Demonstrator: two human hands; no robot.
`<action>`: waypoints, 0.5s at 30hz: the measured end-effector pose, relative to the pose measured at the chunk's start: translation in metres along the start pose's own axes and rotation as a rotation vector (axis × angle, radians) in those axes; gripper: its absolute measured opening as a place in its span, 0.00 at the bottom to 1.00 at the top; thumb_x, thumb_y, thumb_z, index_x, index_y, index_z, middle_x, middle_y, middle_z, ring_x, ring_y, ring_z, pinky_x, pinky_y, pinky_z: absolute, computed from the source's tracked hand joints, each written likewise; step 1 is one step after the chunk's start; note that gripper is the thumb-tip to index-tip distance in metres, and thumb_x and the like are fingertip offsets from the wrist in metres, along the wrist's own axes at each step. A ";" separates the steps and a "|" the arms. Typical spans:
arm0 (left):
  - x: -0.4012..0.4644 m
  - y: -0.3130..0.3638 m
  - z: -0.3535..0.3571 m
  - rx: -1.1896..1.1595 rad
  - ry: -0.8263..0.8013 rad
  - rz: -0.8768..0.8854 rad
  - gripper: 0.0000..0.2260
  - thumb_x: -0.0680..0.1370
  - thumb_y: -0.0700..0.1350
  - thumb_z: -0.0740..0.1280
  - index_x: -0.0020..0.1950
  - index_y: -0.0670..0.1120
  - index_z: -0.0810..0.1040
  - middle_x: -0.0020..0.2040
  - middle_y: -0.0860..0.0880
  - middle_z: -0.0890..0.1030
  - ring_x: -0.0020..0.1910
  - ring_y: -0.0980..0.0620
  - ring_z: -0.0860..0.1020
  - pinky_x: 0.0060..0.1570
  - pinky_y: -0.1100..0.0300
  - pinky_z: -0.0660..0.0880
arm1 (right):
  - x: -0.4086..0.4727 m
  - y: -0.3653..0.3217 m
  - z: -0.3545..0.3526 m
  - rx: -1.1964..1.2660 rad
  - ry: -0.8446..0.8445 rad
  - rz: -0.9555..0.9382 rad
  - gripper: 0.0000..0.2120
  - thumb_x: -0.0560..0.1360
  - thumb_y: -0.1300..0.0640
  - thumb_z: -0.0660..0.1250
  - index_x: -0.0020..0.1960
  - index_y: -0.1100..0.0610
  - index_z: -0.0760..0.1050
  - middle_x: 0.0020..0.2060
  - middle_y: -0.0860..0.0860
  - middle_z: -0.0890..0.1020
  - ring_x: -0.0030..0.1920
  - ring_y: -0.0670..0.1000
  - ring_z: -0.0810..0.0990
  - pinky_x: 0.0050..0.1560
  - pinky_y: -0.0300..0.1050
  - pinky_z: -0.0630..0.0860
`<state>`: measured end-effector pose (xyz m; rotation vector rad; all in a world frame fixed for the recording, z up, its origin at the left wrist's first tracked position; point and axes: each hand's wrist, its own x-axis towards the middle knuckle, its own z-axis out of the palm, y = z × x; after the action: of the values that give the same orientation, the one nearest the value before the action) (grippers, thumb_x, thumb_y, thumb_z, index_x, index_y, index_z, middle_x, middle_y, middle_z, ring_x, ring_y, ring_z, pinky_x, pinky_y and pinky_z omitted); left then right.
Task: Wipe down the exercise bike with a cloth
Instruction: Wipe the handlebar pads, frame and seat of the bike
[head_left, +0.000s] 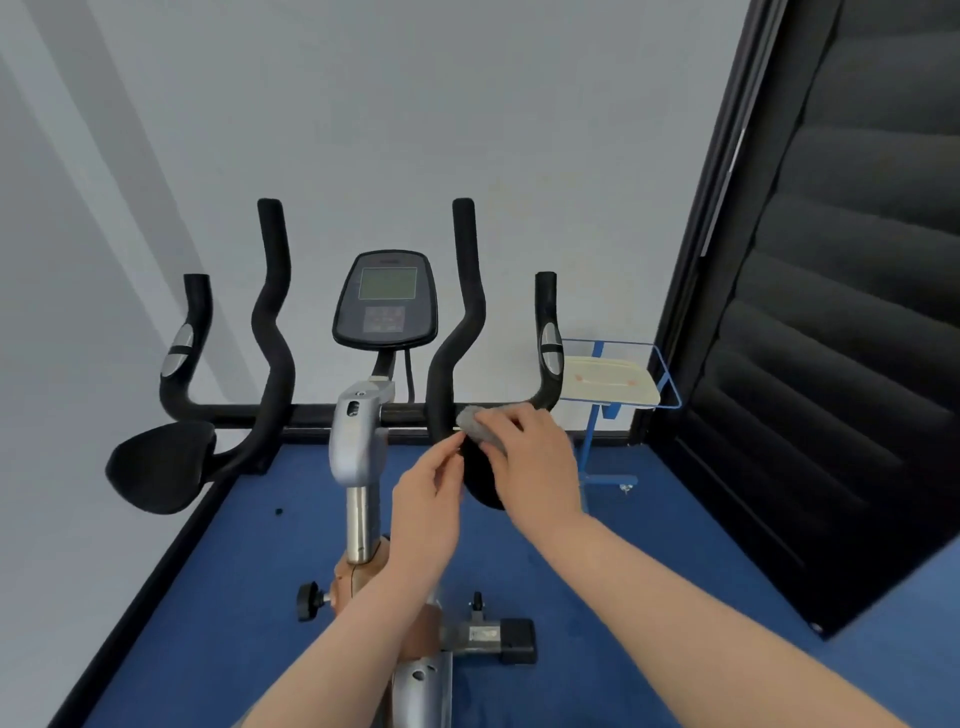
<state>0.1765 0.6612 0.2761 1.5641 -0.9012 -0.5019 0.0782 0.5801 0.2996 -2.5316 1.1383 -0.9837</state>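
The exercise bike (358, 447) stands in front of me, with black foam handlebars, a console (385, 299) and a silver stem. My right hand (535, 462) presses a small grey cloth (475, 422) onto the right handlebar, just above the black right elbow pad (480, 480). My left hand (428, 499) reaches up beside it, fingertips touching the inner edge of that pad. The pad is mostly hidden behind both hands. The left elbow pad (158, 465) is bare.
A blue metal stand (605, 415) with a cream tray (608, 384) sits at the wall behind the right handlebar. A black louvred door (831, 338) fills the right side. Blue carpet (234, 597) covers the floor, with white walls ahead and left.
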 end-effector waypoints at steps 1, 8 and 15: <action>0.000 -0.001 -0.001 0.003 -0.015 0.003 0.15 0.83 0.40 0.61 0.67 0.52 0.76 0.55 0.55 0.82 0.54 0.57 0.80 0.57 0.55 0.78 | -0.009 -0.004 0.004 0.026 -0.007 0.002 0.15 0.78 0.59 0.65 0.64 0.53 0.76 0.52 0.52 0.77 0.51 0.54 0.74 0.51 0.50 0.72; 0.000 0.007 0.001 0.058 0.001 0.033 0.15 0.81 0.38 0.62 0.59 0.58 0.77 0.48 0.59 0.81 0.43 0.68 0.77 0.43 0.77 0.70 | 0.019 0.030 -0.030 -0.071 -0.091 -0.064 0.14 0.80 0.57 0.62 0.64 0.50 0.76 0.50 0.52 0.73 0.52 0.53 0.71 0.50 0.47 0.69; -0.006 0.010 0.020 0.034 0.116 0.050 0.16 0.81 0.39 0.63 0.53 0.63 0.74 0.48 0.61 0.81 0.46 0.65 0.77 0.43 0.75 0.71 | -0.021 0.029 -0.016 0.275 -0.057 0.161 0.13 0.79 0.59 0.63 0.61 0.47 0.77 0.50 0.48 0.68 0.53 0.49 0.71 0.54 0.39 0.69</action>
<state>0.1557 0.6536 0.2803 1.5804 -0.8618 -0.3581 0.0405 0.5763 0.2893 -2.2022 1.0879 -0.9487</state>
